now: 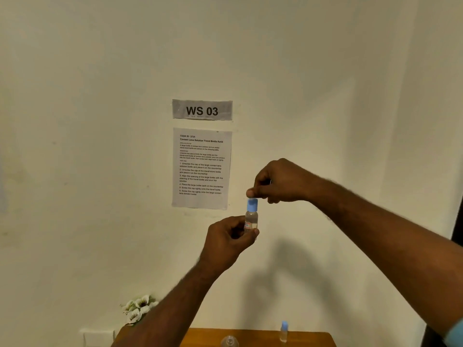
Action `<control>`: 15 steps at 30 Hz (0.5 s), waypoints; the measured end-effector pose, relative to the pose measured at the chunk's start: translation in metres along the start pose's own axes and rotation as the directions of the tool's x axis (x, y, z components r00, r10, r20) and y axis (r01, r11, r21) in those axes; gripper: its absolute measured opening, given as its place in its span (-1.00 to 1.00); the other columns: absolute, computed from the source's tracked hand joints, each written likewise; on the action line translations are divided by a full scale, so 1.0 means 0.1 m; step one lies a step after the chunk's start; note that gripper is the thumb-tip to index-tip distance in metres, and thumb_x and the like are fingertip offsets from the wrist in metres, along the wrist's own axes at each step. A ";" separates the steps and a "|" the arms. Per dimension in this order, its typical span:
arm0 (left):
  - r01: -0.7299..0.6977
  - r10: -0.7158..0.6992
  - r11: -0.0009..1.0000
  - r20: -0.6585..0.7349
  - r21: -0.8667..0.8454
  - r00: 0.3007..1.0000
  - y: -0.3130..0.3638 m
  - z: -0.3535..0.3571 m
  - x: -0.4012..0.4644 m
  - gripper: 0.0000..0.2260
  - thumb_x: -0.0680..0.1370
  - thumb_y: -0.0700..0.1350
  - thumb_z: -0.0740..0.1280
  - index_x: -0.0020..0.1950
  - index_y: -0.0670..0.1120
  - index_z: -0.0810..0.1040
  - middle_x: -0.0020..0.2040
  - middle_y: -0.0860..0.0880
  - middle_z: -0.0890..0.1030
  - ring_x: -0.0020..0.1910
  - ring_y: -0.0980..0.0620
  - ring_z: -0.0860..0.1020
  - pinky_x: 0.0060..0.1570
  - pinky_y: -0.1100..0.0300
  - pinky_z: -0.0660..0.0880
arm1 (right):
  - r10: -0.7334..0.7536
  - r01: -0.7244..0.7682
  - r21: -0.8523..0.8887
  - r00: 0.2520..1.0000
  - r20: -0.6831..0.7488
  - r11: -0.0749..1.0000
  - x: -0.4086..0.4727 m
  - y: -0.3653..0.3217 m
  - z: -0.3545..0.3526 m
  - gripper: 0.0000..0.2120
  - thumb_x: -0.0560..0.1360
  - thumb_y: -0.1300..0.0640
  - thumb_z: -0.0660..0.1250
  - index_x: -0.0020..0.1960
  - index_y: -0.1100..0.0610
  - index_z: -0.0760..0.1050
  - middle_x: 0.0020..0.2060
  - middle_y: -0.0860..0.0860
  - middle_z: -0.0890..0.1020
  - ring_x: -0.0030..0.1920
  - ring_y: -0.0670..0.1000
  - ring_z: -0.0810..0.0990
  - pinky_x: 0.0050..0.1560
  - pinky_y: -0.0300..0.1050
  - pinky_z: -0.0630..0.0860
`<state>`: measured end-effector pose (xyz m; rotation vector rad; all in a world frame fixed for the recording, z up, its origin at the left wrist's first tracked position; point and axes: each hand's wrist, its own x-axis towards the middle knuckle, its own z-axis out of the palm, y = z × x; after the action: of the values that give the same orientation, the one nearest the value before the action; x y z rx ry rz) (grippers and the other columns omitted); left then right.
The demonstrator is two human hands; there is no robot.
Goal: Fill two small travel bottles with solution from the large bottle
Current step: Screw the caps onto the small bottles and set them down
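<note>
Small bottle [250, 219]: light, stiff, slick plastic. Left hand [229, 242] pinching body; right hand [278, 182] pinching blue cap [252, 204] at 12 o'clock.

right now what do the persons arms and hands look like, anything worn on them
Both forearms are bare, with fine hair showing along them. The left hand and right hand wear no gloves, and no rings or watch are visible on the fingers or wrists. The only clothing in view is a light blue sleeve at the right arm's upper end, at the frame's lower right corner.
</note>
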<state>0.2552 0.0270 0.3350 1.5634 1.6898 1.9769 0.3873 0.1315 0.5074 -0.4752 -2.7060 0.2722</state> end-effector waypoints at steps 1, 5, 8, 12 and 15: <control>-0.005 0.005 1.000 -0.009 -0.002 1.000 -0.01 0.00 -0.01 -0.87 0.51 -0.15 0.53 0.05 -0.03 0.74 -0.16 0.06 0.75 -0.17 0.06 0.69 -0.03 0.16 0.64 | -0.011 0.012 0.061 1.000 -0.014 0.998 0.00 0.01 -0.02 -0.80 0.48 -0.07 0.48 0.00 0.02 0.71 -0.17 -0.04 0.74 -0.26 -0.06 0.73 -0.08 -0.06 0.69; -0.014 0.014 1.000 -0.016 -0.005 1.000 -0.01 0.01 -0.01 -0.86 0.51 -0.17 0.53 0.04 0.00 0.73 -0.19 0.12 0.73 -0.21 0.16 0.65 -0.09 0.28 0.58 | -0.088 0.069 0.158 0.990 0.114 0.985 -0.06 -0.04 -0.08 -0.67 0.50 0.26 0.46 0.17 -0.09 0.67 0.05 -0.18 0.71 -0.03 -0.08 0.72 0.06 -0.12 0.64; -0.016 0.016 1.000 -0.018 0.003 1.000 -0.01 0.01 0.00 -0.86 0.51 -0.17 0.53 0.05 -0.05 0.74 -0.19 0.11 0.74 -0.20 0.17 0.67 -0.08 0.31 0.58 | -0.086 0.087 0.005 0.987 0.135 0.996 -0.03 -0.08 0.01 -0.75 0.49 0.22 0.48 0.10 -0.06 0.70 -0.14 -0.25 0.70 -0.15 -0.14 0.68 -0.07 -0.18 0.61; -0.017 0.017 1.000 -0.017 0.018 1.000 -0.03 0.01 -0.01 -0.88 0.51 -0.17 0.53 0.03 -0.05 0.74 -0.19 0.09 0.74 -0.21 0.17 0.66 -0.10 0.34 0.57 | -0.022 0.020 -0.151 1.000 -0.012 0.988 0.00 -0.10 0.07 -0.73 0.47 -0.17 0.46 -0.04 0.01 0.71 -0.26 -0.12 0.67 -0.26 -0.09 0.58 -0.21 -0.18 0.46; -0.024 0.024 0.999 -0.017 0.034 1.000 -0.05 0.00 -0.01 -0.86 0.51 -0.16 0.53 0.06 -0.08 0.74 -0.16 0.05 0.74 -0.19 0.14 0.67 -0.09 0.33 0.58 | -0.054 0.053 0.016 0.995 0.083 0.998 -0.03 -0.07 0.02 -0.77 0.49 0.01 0.50 0.14 -0.07 0.67 0.01 -0.18 0.69 -0.06 -0.12 0.67 -0.09 -0.22 0.56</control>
<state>0.2528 0.0283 0.3302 1.5892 1.7277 1.9894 0.3867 0.1242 0.5061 -0.3952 -2.7915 0.3016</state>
